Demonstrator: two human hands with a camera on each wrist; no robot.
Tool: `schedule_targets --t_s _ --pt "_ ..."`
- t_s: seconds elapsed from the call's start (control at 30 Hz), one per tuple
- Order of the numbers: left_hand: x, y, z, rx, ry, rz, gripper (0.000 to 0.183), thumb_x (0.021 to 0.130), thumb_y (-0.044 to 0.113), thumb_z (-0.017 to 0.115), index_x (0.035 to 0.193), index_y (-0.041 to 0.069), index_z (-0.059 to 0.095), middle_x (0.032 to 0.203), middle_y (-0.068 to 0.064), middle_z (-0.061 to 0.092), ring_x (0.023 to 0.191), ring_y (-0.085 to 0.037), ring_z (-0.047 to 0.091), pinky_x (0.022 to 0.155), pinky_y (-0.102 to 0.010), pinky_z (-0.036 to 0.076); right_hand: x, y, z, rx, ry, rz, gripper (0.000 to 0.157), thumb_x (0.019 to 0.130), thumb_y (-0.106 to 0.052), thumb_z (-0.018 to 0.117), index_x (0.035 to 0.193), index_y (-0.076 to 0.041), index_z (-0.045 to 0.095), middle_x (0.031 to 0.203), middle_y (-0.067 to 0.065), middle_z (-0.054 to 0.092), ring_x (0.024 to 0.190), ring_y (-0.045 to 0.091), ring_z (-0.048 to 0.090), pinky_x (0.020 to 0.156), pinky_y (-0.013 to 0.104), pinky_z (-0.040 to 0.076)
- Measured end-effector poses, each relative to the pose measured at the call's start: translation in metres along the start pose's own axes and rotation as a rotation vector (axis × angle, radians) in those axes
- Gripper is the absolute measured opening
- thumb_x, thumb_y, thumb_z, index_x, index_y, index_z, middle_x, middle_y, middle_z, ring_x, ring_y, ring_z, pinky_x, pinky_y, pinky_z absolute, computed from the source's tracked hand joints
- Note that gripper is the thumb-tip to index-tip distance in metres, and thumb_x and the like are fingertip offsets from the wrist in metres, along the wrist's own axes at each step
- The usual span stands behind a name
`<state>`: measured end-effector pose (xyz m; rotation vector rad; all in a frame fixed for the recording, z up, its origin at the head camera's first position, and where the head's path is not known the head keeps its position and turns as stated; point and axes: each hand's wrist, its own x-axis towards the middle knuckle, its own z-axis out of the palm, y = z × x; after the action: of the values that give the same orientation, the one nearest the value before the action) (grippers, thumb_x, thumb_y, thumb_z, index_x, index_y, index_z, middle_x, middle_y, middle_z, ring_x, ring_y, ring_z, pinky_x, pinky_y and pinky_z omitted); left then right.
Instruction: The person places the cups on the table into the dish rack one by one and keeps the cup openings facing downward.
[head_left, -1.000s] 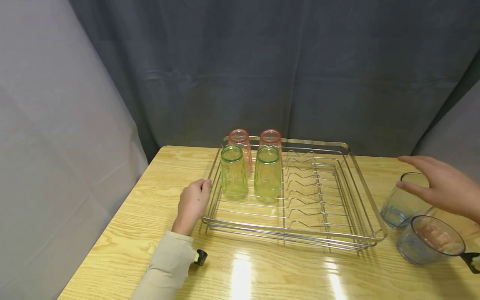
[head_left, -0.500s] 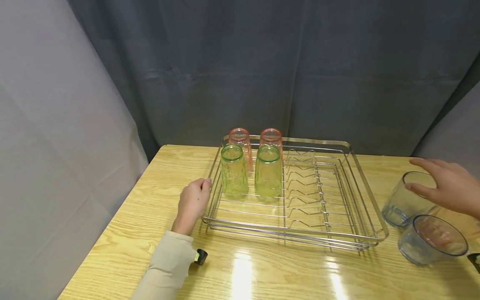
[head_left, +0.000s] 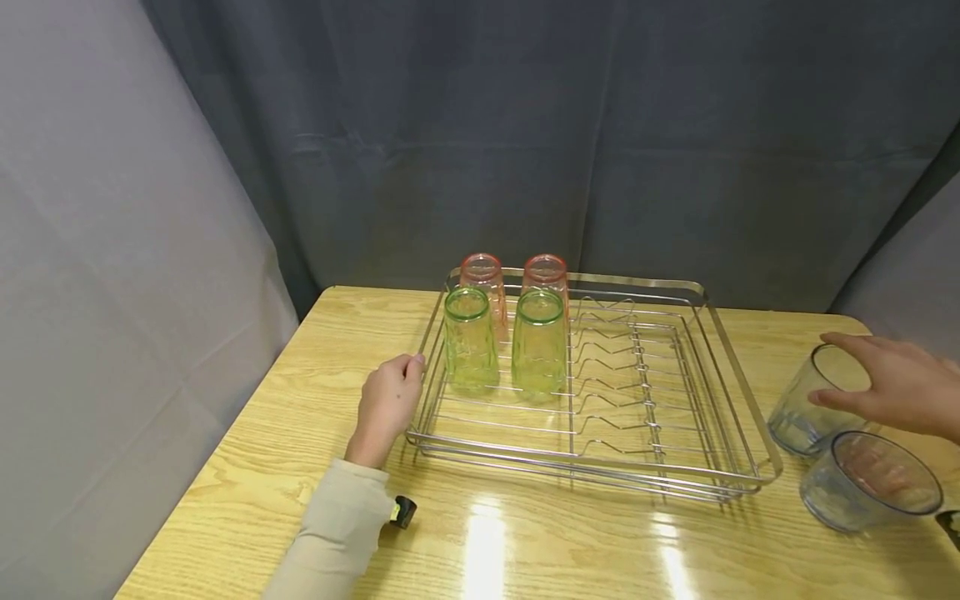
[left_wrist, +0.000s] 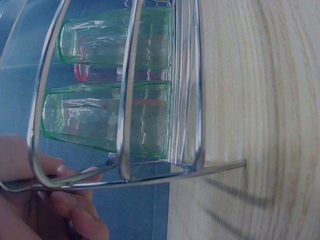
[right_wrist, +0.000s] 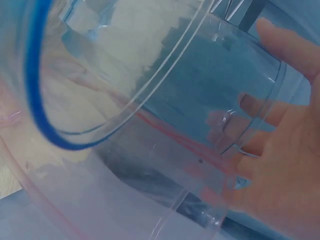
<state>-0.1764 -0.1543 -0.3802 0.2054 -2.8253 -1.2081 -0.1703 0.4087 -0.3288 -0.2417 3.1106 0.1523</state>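
In the head view, my left hand [head_left: 390,398] grips the left rim of a wire dish rack [head_left: 491,447]; the left wrist view shows its fingers [left_wrist: 82,215] curled round the wire. Two upside-down green glasses [head_left: 470,354] [head_left: 538,354] stand in the rack's left half, with two pink glasses [head_left: 482,268] [head_left: 546,268] behind them. At the far right my right hand [head_left: 896,387] is spread at the rim of a tall bluish glass [head_left: 802,417], thumb and fingers apart. A second blue-rimmed glass [head_left: 832,496] stands mouth up in front of it.
A pink-edged glass [right_wrist: 45,215] shows in the right wrist view, close beside the blue-rimmed one. Bent wire dividers [head_left: 607,386] run through the middle of the rack. Behind the wooden table [head_left: 585,542] hangs a dark curtain [head_left: 465,150].
My right hand has lowered slightly and come closer round the rear bluish glass. My left hand keeps its grip on the rack. The whole head view has shifted slightly.
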Motion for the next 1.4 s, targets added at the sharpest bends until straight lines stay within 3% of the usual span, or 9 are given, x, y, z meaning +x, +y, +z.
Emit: schedule_targets --t_s 0.27,0.5,0.57,0.73,0.97,1.2,1.3,1.4 --pt "0.0 0.001 0.0 0.006 0.017 0.006 0.045 0.107 0.036 0.038 0.116 0.006 0.07 0.051 0.003 0.04 0.041 -0.01 0.032 0.037 -0.022 0.026 -0.004 -0.011 -0.002 0.021 0.055 0.02 0.09 0.08 -0.056 0.075 0.136 0.009 0.044 0.13 0.046 0.044 0.104 0.063 0.052 0.073 0.071 0.046" --pt "0.0 0.001 0.001 -0.007 0.012 -0.021 0.045 0.107 0.038 0.038 0.116 0.009 0.07 0.051 0.002 0.041 0.041 -0.01 0.032 0.037 -0.022 0.026 -0.006 -0.016 0.002 0.043 0.168 0.04 0.09 0.07 -0.054 0.082 0.131 0.004 0.05 0.129 0.041 0.05 0.106 0.06 0.051 0.089 0.08 0.028" --pt "0.0 0.001 0.002 -0.008 0.011 -0.02 0.045 0.107 0.038 0.038 0.117 0.009 0.07 0.052 0.002 0.041 0.041 -0.011 0.032 0.037 -0.023 0.026 -0.006 -0.016 0.001 0.032 0.18 0.046 0.092 0.07 -0.057 0.082 0.131 0.004 0.05 0.13 0.042 0.048 0.106 0.063 0.05 0.09 0.081 0.028" --pt "-0.001 0.002 0.001 -0.013 0.017 -0.014 0.045 0.107 0.038 0.038 0.118 0.009 0.07 0.052 0.002 0.042 0.042 -0.011 0.032 0.038 -0.023 0.026 -0.009 -0.02 -0.007 0.062 0.233 0.051 0.096 0.07 -0.055 0.082 0.136 0.006 0.046 0.127 0.048 0.044 0.104 0.064 0.049 0.084 0.076 0.038" --pt "0.0 0.0 0.001 -0.008 0.029 -0.008 0.046 0.107 0.039 0.037 0.116 0.009 0.071 0.052 0.003 0.04 0.041 -0.01 0.031 0.037 -0.023 0.026 -0.015 -0.03 -0.019 0.185 0.342 0.053 0.097 0.076 -0.048 0.081 0.142 0.01 0.039 0.125 0.045 0.042 0.109 0.058 0.043 0.083 0.07 0.039" --pt "0.0 0.0 0.001 -0.001 0.038 0.001 0.044 0.107 0.037 0.038 0.116 0.008 0.071 0.052 0.003 0.04 0.041 -0.01 0.031 0.038 -0.022 0.025 -0.021 -0.034 -0.022 0.281 0.54 0.042 0.089 0.083 -0.05 0.075 0.143 0.007 0.041 0.123 0.043 0.044 0.109 0.055 0.041 0.085 0.068 0.036" --pt "0.0 0.001 0.001 -0.002 0.036 -0.001 0.044 0.107 0.037 0.038 0.117 0.009 0.071 0.052 0.002 0.04 0.041 -0.01 0.03 0.038 -0.023 0.025 -0.023 -0.034 -0.023 0.305 0.592 0.037 0.086 0.084 -0.047 0.075 0.142 0.007 0.044 0.122 0.042 0.047 0.103 0.054 0.044 0.074 0.064 0.041" --pt "-0.001 0.002 0.0 -0.011 0.022 -0.004 0.045 0.107 0.037 0.037 0.119 0.009 0.07 0.052 0.003 0.04 0.041 -0.01 0.03 0.037 -0.023 0.025 -0.025 -0.036 -0.026 0.35 0.62 0.046 0.085 0.081 -0.043 0.079 0.141 0.007 0.045 0.121 0.042 0.048 0.099 0.054 0.047 0.061 0.031 0.047"
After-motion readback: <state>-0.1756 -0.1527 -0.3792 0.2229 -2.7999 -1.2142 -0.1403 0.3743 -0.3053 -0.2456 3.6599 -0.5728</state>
